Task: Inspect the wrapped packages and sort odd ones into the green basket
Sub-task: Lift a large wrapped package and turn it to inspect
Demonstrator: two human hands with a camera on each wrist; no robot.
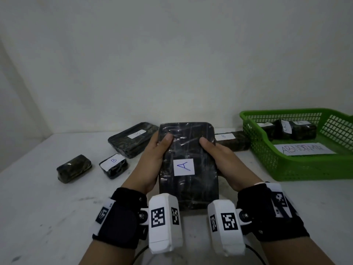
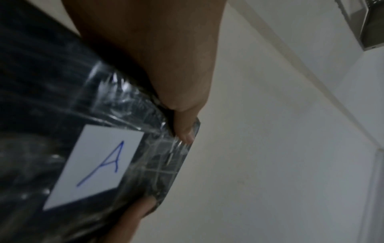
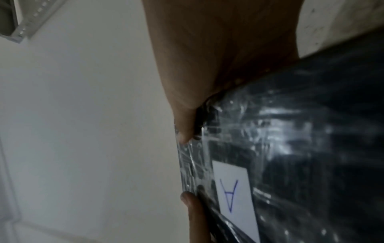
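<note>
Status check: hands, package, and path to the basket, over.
Left hand and right hand both grip the large black plastic-wrapped package labelled A, raised off the table. Green plastic basket on the right already holds packages. Path unobstructed.

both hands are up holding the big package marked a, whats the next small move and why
Probably carry it right and lower it into the green basket. The left hand and right hand grip the A package, while readable labels on the table read B, so A looks odd.

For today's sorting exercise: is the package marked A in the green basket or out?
Out: both hands hold package A above the table, left of the basket.
</note>
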